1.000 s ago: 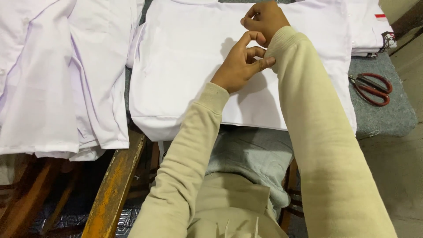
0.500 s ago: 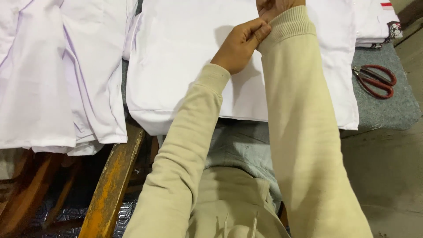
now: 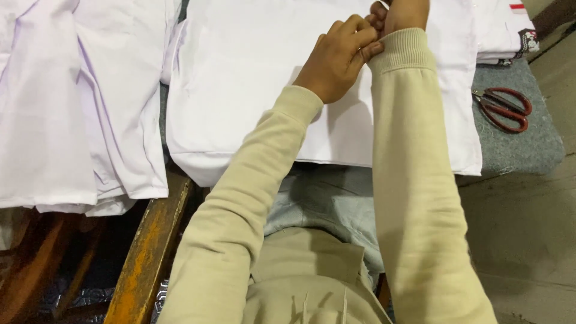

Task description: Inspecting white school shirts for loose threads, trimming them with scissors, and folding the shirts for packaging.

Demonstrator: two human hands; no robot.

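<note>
- White garment (image 3: 252, 90) lies flat across the grey-padded counter (image 3: 528, 150), in front of the person.
- Left hand (image 3: 337, 60), fingers (image 3: 354, 33) curled together, pinches the cloth near its top edge.
- Right hand (image 3: 403, 13) touches the left; whether its fingers grip anything cannot be told, as the frame cuts them off.
- Red-handled scissors (image 3: 503, 109) lie to the right.
- More white garments (image 3: 72, 102) are piled to the left.

I see a table w/ grey felt cover (image 3: 522, 147); on it: spread white garment (image 3: 252, 78), white garment stack (image 3: 66, 102) at left, red-handled scissors (image 3: 503, 109) at right, folded pile (image 3: 501, 30) top right.
</note>
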